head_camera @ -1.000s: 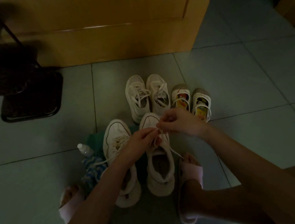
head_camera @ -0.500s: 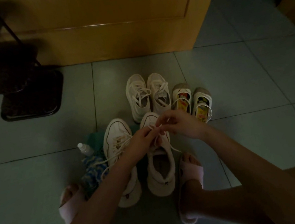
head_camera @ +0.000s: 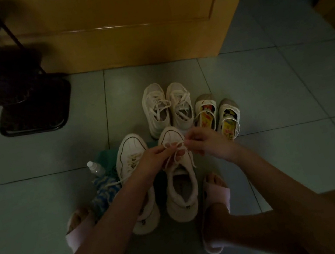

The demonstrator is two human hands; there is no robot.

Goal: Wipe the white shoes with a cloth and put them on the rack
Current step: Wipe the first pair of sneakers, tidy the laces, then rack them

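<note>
Laces [head_camera: 175, 155] on the nearer right-side white shoe [head_camera: 182, 193], which stands on the floor [head_camera: 278, 152] beside its mate [head_camera: 131, 153], have been gathered into a small loop since a second ago, fingers of left hand [head_camera: 152, 160] and right hand [head_camera: 208, 144] pinching them, so wiping and racking likely remain.

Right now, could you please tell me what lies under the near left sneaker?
A green cloth shows beyond the toe of the left sneaker and apparently runs beneath it; the shoe hides the rest.

Centre: white laced sneaker pair [head_camera: 181, 191]. At 12 o'clock, second white sneaker pair [head_camera: 157, 110]; at 2 o'clock, small strapped canvas shoes [head_camera: 205, 111].
</note>
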